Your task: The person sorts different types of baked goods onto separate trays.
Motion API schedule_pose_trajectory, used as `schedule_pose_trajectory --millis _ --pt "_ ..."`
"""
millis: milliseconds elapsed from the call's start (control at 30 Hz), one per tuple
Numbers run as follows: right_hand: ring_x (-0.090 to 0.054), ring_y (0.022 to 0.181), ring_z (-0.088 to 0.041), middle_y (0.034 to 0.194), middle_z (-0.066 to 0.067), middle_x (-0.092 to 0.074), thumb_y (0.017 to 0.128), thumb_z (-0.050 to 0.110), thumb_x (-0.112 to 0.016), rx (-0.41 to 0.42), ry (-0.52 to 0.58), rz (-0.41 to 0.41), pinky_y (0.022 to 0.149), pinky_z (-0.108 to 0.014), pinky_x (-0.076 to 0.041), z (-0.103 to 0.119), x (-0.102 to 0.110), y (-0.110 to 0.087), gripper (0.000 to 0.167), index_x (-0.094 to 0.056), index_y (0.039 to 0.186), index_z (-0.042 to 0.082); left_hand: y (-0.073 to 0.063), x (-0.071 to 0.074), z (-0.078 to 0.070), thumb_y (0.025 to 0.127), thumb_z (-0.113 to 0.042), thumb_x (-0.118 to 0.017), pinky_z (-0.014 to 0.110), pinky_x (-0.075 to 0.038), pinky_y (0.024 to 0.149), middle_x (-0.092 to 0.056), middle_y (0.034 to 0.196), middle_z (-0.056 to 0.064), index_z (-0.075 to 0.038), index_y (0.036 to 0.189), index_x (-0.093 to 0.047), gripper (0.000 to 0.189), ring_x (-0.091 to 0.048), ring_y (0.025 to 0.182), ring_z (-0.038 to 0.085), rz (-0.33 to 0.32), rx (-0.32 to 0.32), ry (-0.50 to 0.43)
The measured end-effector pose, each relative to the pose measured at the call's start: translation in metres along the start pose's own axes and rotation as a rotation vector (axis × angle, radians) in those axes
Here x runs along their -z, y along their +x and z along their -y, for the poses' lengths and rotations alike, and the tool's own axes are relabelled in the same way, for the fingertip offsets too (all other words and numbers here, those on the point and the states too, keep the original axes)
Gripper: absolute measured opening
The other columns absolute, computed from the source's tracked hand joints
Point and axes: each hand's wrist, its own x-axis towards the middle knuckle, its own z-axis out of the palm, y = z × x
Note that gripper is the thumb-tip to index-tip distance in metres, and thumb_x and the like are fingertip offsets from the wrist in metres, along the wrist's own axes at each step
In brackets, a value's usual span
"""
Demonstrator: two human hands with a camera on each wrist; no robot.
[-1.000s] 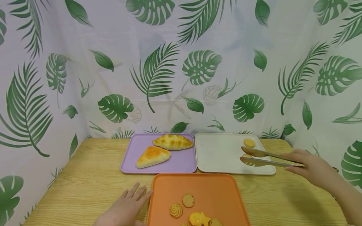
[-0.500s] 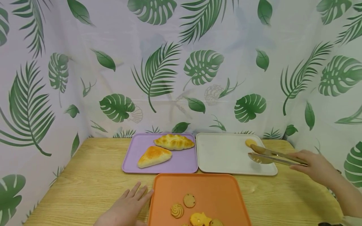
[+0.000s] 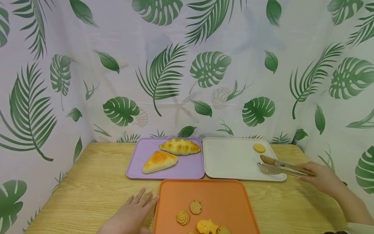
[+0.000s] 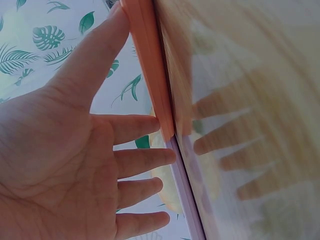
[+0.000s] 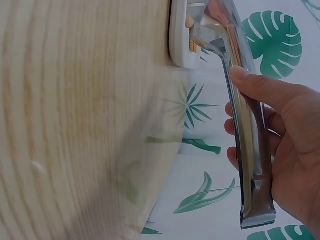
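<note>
My right hand grips a pair of metal tongs, fingers and thumb wrapped around their arms in the right wrist view. The tong tips are over the right part of the white tray, just in front of a round cookie. Whether a cookie lies between the tips cannot be told. My left hand has its fingers spread and straight, with fingertips at the left rim of the orange tray. On that tray are a round cookie, a swirl cookie and a yellow fish-shaped cookie.
A purple tray at the back left bears a triangular bread and a long braided bread. The trays stand on a wooden table. Leaf-printed cloth encloses its back and sides.
The tongs have shifted slightly right and lower over the white tray. The second cookie, seen between their tips one second ago, is now hidden in the head view. The left hand stays put.
</note>
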Motion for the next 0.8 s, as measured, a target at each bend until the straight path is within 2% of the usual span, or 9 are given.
schedule_pose_trajectory --millis 67,167,267,533,667,800 --pt "-0.055 0.076 0.001 0.092 -0.006 -0.069 0.079 0.022 -0.079 -0.009 -0.009 -0.003 0.061 -0.026 -0.045 -0.0014 -0.002 0.0001 0.042 -0.069 0.111 -0.003 0.0005 -0.0002 -0.0002 0.073 -0.057 -0.074 0.066 -0.03 0.109 -0.037 0.154 0.02 -0.01 0.15 -0.037 0.097 -0.023 0.146 0.045 0.005 0.011 0.004" --pt "-0.062 0.082 -0.016 0.094 -0.012 -0.069 0.08 0.022 -0.078 -0.026 -0.013 0.013 0.067 -0.035 -0.049 -0.0021 -0.0031 0.0008 0.044 -0.067 0.113 -0.006 0.0009 -0.0002 -0.0005 0.073 -0.057 -0.074 0.066 -0.03 0.11 -0.037 0.154 0.02 -0.01 0.15 -0.038 0.098 -0.023 0.146 0.044 0.009 0.019 0.005" --pt "-0.063 0.085 -0.031 0.096 -0.015 -0.069 0.081 0.022 -0.078 -0.044 -0.018 0.022 0.07 -0.043 -0.051 -0.0017 -0.0032 0.0022 0.045 -0.066 0.113 -0.007 0.0006 0.0002 -0.0004 0.073 -0.056 -0.074 0.067 -0.03 0.109 -0.036 0.154 0.021 -0.01 0.151 -0.037 0.097 -0.022 0.146 0.045 0.009 0.009 -0.006" --pt "-0.062 0.09 -0.042 0.102 -0.025 -0.066 0.083 0.024 -0.076 -0.061 -0.021 0.028 0.073 -0.054 -0.05 -0.0019 -0.0042 0.0059 0.049 -0.063 0.118 -0.009 -0.0001 0.0008 -0.0006 0.073 -0.056 -0.075 0.067 -0.031 0.109 -0.038 0.153 0.021 -0.009 0.15 -0.038 0.098 -0.023 0.146 0.045 -0.001 0.006 0.003" --pt "-0.062 0.087 -0.037 0.1 -0.023 -0.066 0.082 0.026 -0.076 -0.05 -0.025 0.013 0.071 -0.052 -0.05 -0.0013 -0.0049 0.0043 0.051 -0.062 0.118 -0.008 0.0001 -0.0003 -0.0006 0.073 -0.057 -0.074 0.065 -0.03 0.11 -0.038 0.154 0.02 -0.01 0.15 -0.039 0.097 -0.024 0.146 0.044 0.001 0.02 0.021" --pt "-0.062 0.089 -0.04 0.101 -0.023 -0.065 0.083 0.027 -0.076 -0.032 -0.013 -0.006 0.072 -0.054 -0.05 0.0026 -0.0034 0.0012 0.053 -0.061 0.12 -0.008 0.0006 -0.0014 0.0004 0.073 -0.058 -0.073 0.065 -0.03 0.11 -0.039 0.154 0.019 -0.01 0.15 -0.039 0.097 -0.025 0.146 0.044 0.002 0.021 0.024"
